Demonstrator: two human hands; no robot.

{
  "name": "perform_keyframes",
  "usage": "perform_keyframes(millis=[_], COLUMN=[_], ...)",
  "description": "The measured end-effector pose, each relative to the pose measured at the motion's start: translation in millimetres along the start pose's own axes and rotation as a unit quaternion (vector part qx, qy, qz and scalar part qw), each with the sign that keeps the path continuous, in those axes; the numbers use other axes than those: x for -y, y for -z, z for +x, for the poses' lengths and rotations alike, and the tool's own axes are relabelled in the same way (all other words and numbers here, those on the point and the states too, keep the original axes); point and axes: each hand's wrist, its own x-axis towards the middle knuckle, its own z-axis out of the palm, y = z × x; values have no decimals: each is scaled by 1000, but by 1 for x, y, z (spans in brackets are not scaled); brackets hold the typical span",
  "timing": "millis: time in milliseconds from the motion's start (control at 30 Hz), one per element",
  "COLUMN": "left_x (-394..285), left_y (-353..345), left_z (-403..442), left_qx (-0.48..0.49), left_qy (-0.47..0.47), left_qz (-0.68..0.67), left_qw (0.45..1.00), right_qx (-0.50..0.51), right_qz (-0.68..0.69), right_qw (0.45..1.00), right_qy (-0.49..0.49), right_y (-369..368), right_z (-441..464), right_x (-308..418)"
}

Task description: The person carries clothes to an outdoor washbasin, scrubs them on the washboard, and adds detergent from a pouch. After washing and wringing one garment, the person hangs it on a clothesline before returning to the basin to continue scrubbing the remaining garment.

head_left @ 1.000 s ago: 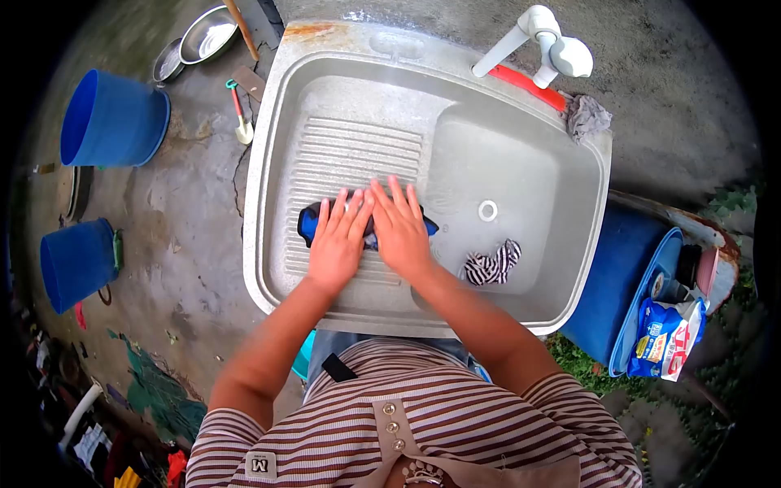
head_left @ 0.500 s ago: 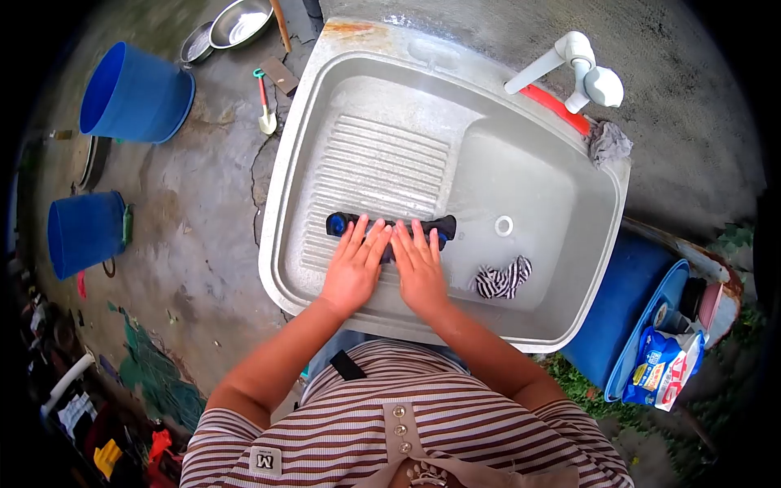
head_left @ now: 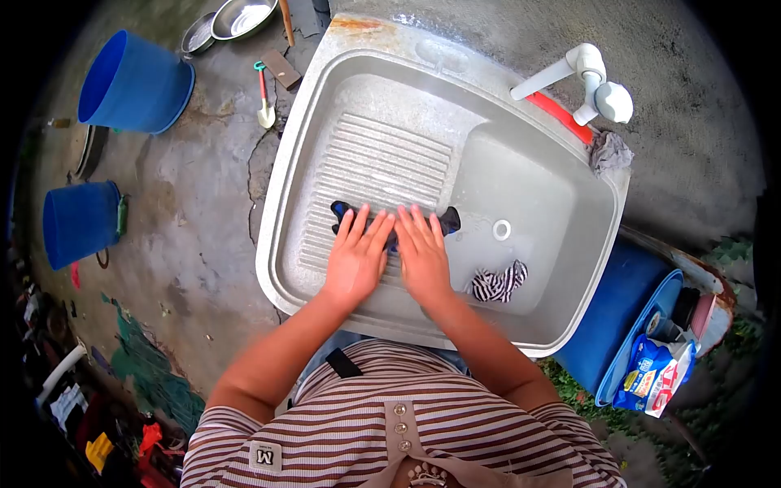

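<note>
1. The black-and-blue cloth [head_left: 450, 220] is spread across the lower part of the ribbed washboard [head_left: 390, 159], near the frame's centre, in the sink [head_left: 533, 183].
2. It is partly covered by the left hand [head_left: 355, 264] and right hand [head_left: 425, 264], both flat, fingers outstretched, not clasped around it.
3. A striped cloth [head_left: 499, 283] is seen lower right of centre.

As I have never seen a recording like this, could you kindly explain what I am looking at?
There is no machine here: a person works bare-handed, and a camera worn on the head looks forward and down. Below is a pale sink with a ridged washboard on the left. The left hand and right hand lie flat, side by side, over a dark-and-blue cloth, seemingly pressing rather than gripping it. A striped cloth lies apart in the basin, near the round white drain ring.
</note>
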Motion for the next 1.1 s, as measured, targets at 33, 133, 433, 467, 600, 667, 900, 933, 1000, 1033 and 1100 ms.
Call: perform_keyframes(millis=[33,133,433,467,600,667,900,933,1000,1033,1100], left_x=[2,18,51,47,31,34,-15,-31,-34,-28,-10], left_y=[-2,-19,-18,-9,11,12,48,61,68,69,67], left_z=[-2,21,117,99,30,20,30,39,48,55,67], left_qx=[1,-38,-77,-71,-110,-129,-65,-22,24,43,63], left_qy=[4,-14,61,69,91,134,330,381,421,351,279], left_qz=[-2,2,-3,-24,-8,-52,-623,-711,-782,-825,-862], left_qw=[1000,999,995,995,990,981,706,591,459,440,418], right_qx=[5,-52,-75,-35,30,-44,-85,-63,-16,29,12], right_qz=[1,-30,75,94,492,620,734,744,784,820,795], right_qw=[1000,998,994,995,808,721,632,620,582,539,583], right_qy=[1,27,-15,-6,-324,-306,-235,-241,-215,-190,-168], right_y=[-1,-13,-10,0,49,87,137,141,138,138,139], right_z=[1,39,123,104,45,50,68,69,64,63,68], right_x=[-1,-18,-67,-61,-41,-19,13,28,27,26,11])
